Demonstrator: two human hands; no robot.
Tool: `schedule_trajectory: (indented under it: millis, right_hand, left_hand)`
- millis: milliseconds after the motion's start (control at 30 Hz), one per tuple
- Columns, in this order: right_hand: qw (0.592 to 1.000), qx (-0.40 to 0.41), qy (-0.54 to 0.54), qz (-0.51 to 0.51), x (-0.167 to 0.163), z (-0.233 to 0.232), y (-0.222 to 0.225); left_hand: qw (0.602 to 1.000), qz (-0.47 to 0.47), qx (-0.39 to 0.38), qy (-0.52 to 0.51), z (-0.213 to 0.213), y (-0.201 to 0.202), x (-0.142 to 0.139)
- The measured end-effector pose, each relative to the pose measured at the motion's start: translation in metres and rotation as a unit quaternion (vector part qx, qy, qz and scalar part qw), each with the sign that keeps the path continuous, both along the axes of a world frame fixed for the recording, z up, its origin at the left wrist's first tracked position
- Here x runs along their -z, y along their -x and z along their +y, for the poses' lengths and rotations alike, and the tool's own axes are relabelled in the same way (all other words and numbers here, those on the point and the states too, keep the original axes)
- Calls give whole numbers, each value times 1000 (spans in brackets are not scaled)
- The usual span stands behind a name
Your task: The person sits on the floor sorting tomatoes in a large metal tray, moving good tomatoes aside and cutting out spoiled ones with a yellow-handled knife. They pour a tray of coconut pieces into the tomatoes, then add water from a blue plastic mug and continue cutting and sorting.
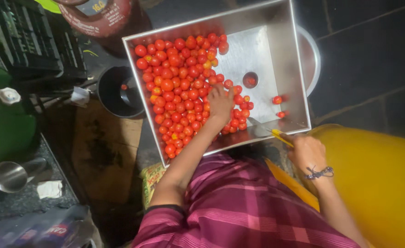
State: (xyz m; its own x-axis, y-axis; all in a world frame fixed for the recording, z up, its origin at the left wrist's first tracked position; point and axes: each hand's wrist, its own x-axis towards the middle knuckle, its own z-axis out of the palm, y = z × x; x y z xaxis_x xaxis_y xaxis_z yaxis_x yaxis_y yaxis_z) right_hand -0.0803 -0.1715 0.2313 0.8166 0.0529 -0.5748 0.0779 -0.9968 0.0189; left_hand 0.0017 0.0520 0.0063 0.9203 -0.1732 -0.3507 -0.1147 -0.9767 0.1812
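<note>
A deep steel tray [298,69] holds a heap of small red tomatoes [177,82] piled toward its left side. My left hand [220,102] lies on the heap near the tray's middle, fingers curled over a tomato. My right hand [307,154] is at the tray's near right corner, gripping a knife [269,130] with a yellow handle, its blade inside the tray. A small round steel cup [250,80] with a tomato piece in it sits on the bare part of the tray floor. Two loose tomatoes [277,99] lie by the right wall.
A black bucket [113,94] stands left of the tray, a red gas cylinder [99,16] behind it, a black crate [32,39] at far left. A yellow container [377,183] is at my right. A steel cup [9,175] and a round steel lid [311,57] are nearby.
</note>
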Motion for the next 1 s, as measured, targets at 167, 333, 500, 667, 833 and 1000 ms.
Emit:
schedule_trajectory:
  millis: [167, 333, 500, 667, 833, 1000]
  right_hand:
    - [992, -17, -66, -102, 21, 1, -16]
    - [987, -12, -49, -153, 2, 11, -42]
    - [977, -5, -73, -200, -23, -15, -52]
    - [982, -75, -62, -160, 21, -26, -83]
    - [968, -195, 36, -157, 96, 37, -139]
    - [973, -172, -46, -144, 51, 21, -142]
  left_hand:
    - [986, -76, -8, 145, -31, -40, 23]
    - [953, -116, -33, 277, -47, -76, 17]
    - [931, -122, -99, 330, -16, -83, -6]
    - [908, -156, -142, 362, 15, -61, -19]
    - [898, -156, -167, 376, 16, -29, -18]
    - [901, -102, -188, 378, 30, -2, -10]
